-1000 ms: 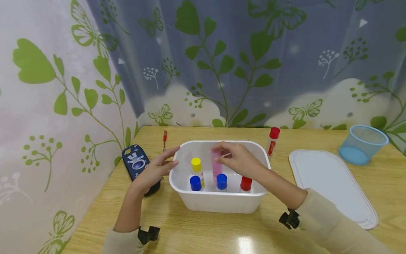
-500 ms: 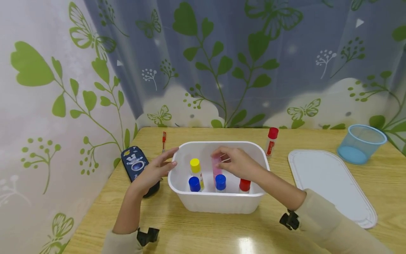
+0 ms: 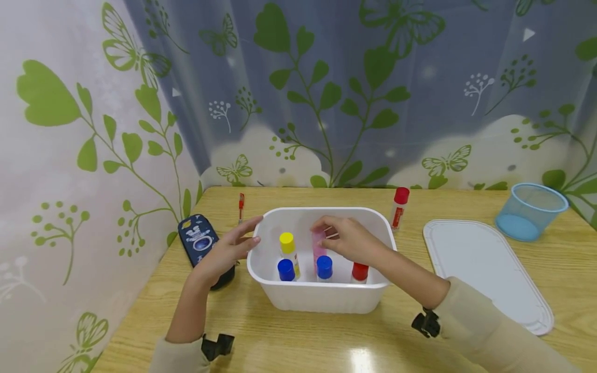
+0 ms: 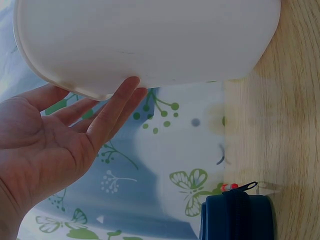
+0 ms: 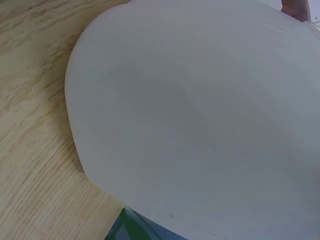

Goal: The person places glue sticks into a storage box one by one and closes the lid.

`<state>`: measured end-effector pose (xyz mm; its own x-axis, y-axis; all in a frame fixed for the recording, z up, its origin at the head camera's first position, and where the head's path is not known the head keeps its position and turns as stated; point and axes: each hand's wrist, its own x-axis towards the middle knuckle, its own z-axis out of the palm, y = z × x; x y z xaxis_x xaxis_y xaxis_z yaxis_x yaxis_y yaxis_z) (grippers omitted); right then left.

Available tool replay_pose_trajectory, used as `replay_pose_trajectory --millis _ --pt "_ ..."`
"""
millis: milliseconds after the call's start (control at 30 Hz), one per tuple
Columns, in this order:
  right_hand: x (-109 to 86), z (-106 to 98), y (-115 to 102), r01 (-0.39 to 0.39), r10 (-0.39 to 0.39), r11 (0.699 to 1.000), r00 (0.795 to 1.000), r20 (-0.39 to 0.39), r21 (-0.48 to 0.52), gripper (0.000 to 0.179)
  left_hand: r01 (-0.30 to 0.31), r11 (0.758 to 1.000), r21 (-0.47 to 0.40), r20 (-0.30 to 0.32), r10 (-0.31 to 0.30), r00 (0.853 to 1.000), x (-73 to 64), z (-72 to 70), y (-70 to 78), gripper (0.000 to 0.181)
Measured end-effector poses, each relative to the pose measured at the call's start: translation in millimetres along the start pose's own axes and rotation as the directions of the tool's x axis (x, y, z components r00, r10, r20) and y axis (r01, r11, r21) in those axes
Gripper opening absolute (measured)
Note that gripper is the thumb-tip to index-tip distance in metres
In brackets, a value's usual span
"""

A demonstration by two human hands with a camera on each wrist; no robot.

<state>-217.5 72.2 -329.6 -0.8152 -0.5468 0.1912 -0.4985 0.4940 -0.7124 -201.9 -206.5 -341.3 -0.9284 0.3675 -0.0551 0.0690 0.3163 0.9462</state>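
While the right hand reaches over the white plastic bin, its wrist is bent a little and its fingers point down and to the left. Thumb and fingers pinch the upper part of a pink translucent tube, with only the width of this tube between them. The left hand lies at the left end of the bin; its forearm comes up from the near edge, and its fingers are loosely spread and grasp nothing.

The head view alone shows the inside of the bin and the pinch on the tube. The left wrist view shows what is hidden from above: the palm is turned to the camera, and the long, nearly straight fingers touch the outer wall with their tips. It also shows the end of the dark blue pencil case, with a zipper loop. In the right wrist view, the outer wall of the bin fills most of the picture.

The tube is inside the bin, near the middle, behind a blue-capped glue stick and to the right of a yellow-capped glue stick. Its long axis is almost upright, with one end downward; the upper end is partly covered by the fingers, so I cannot tell its shape.
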Motion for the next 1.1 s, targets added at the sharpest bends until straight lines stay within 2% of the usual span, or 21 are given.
replay_pose_trajectory --millis 300,633,1100 --pt "-1.4 -1.5 -2.8 0.062 -0.063 0.998 0.998 -0.019 -0.004 0.023 -0.001 1.000 0.016 -0.003 0.001 1.000 0.6 -1.0 1.1 0.055" --pt "0.4 -0.2 -1.0 0.002 -0.002 1.000 1.000 -0.011 -0.011 0.025 0.004 1.000 0.006 -0.005 -0.004 1.000 0.6 -0.3 3.1 0.053" --pt "0.6 0.0 -0.9 -0.019 0.019 1.000 1.000 -0.003 -0.014 0.027 0.001 1.000 -0.005 -0.002 -0.001 1.000 0.4 -0.2 1.7 0.055"
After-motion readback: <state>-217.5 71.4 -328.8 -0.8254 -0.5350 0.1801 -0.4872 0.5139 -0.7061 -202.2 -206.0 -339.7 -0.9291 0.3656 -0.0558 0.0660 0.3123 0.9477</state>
